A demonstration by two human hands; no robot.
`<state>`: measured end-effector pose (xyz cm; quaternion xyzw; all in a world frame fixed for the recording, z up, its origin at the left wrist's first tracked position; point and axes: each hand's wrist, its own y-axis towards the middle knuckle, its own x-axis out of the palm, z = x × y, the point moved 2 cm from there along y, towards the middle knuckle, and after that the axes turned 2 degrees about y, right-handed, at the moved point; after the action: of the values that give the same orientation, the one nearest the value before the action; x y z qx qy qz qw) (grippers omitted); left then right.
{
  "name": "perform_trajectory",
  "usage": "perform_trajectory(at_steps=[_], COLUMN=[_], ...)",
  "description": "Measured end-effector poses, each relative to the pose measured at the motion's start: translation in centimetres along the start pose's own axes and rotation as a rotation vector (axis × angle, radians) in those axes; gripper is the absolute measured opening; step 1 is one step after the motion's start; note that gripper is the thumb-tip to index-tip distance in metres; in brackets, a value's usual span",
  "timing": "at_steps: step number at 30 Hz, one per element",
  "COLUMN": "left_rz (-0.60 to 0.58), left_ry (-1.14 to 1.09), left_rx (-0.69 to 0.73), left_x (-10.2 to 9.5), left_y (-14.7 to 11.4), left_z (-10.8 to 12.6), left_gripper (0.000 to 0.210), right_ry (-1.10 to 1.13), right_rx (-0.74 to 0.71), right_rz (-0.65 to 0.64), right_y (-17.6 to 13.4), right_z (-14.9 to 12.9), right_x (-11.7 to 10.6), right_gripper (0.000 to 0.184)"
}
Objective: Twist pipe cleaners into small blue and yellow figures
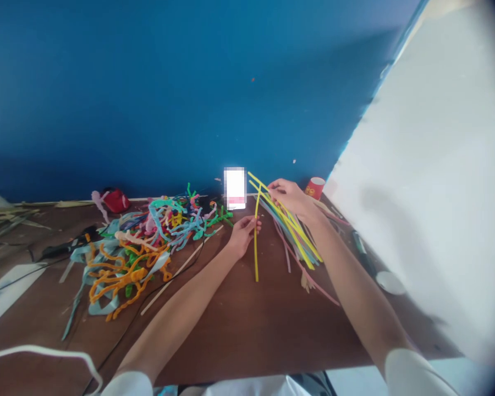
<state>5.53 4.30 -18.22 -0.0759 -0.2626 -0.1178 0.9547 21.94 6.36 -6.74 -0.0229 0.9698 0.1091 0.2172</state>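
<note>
My left hand (244, 235) pinches an upright yellow pipe cleaner (256, 261), whose lower part hangs down over the table. Its top reaches the far ends of some other yellow pipe cleaners (293, 224) that slant down to the right; whether they are joined or only touching I cannot tell. The fingers of my right hand (289, 195) are closed around the upper part of those slanting ones. Beneath them, a bundle of pale blue, grey and pink pipe cleaners (306, 254) lies on the table.
A tangled heap of bent, coloured pipe cleaners (136, 275) covers the table's left side, with a thin stick (181, 269) beside it. A blurred white screen (235, 188) stands against the blue wall. At right are a red paper cup (314, 188) and a white round object (390, 282).
</note>
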Motion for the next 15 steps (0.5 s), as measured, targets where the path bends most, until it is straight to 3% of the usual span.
perform_trajectory(at_steps=[3, 8, 15], left_rz=[-0.05, -0.082, -0.177], left_ry=[0.008, 0.1, 0.156], left_rx=[0.008, 0.009, 0.061], left_x=[-0.5, -0.5, 0.5], left_y=[0.3, 0.2, -0.5], left_z=[0.2, 0.1, 0.0], left_gripper=[0.036, 0.035, 0.035], right_ry=[-0.06, -0.326, -0.376], right_rx=[-0.029, 0.087, 0.284], right_rz=[-0.124, -0.25, -0.236], right_y=[-0.4, 0.0, 0.1], right_z=[-0.4, 1.4, 2.5], right_x=[1.1, 1.6, 1.3], right_gripper=[0.022, 0.013, 0.011])
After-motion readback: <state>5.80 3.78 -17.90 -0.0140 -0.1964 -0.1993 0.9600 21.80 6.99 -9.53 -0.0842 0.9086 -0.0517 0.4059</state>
